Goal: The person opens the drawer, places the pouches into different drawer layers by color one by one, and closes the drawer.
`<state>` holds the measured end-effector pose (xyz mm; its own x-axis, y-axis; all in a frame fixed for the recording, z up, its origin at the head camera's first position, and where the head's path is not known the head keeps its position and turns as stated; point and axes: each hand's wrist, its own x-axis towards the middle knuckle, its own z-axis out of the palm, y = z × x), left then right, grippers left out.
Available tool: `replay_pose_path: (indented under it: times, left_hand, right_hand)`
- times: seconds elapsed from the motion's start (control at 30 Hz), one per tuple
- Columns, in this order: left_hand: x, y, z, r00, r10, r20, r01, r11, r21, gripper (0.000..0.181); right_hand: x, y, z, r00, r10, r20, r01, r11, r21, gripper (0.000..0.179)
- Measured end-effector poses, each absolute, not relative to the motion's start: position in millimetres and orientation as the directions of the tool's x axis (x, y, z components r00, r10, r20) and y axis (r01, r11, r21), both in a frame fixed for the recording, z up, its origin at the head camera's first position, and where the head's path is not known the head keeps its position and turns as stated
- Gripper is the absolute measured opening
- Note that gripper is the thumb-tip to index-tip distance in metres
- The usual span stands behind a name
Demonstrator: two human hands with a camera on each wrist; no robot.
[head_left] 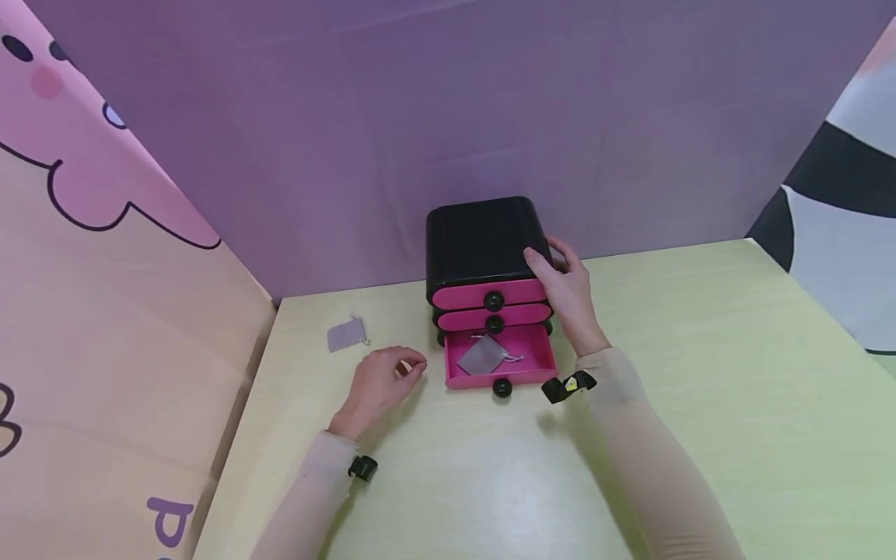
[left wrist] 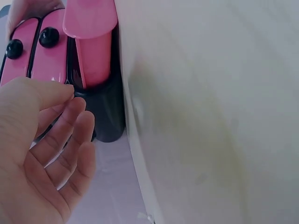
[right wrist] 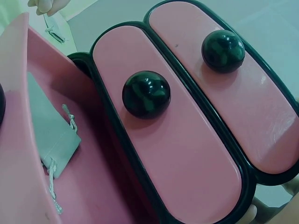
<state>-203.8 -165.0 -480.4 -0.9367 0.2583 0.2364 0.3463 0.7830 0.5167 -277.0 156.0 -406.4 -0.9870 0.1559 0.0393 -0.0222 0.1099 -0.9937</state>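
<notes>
A small black drawer cabinet (head_left: 486,237) with pink drawer fronts and round black knobs stands on the table. Its bottom drawer (head_left: 539,354) is pulled out, and a grey drawstring pouch (head_left: 483,355) lies inside; the right wrist view also shows this pouch (right wrist: 53,130). The upper two drawers are closed. My right hand (head_left: 570,292) grips the cabinet's right side, thumb on the top edge and fingers round the side. To the left of the pulled-out drawer, my left hand (head_left: 385,381) hovers apart from it with loosely curled fingers, holding nothing.
A second grey drawstring pouch (head_left: 346,335) lies on the table (head_left: 700,373) to the left of the cabinet. Behind the cabinet rises a purple backdrop (head_left: 315,155), and a printed panel (head_left: 140,311) borders the table's left side.
</notes>
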Motion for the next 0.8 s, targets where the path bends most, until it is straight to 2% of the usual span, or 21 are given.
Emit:
replay_pose_path:
  times: [0.8]
  left_hand:
    - [-221.7,-240.2,-480.3,-0.976,0.049,0.212,0.153,0.848,0.507,0.017]
  right_hand:
    - [-279.3,155.1,-408.8,-0.987,0.154,0.043,-0.026,0.109,-0.994,0.077]
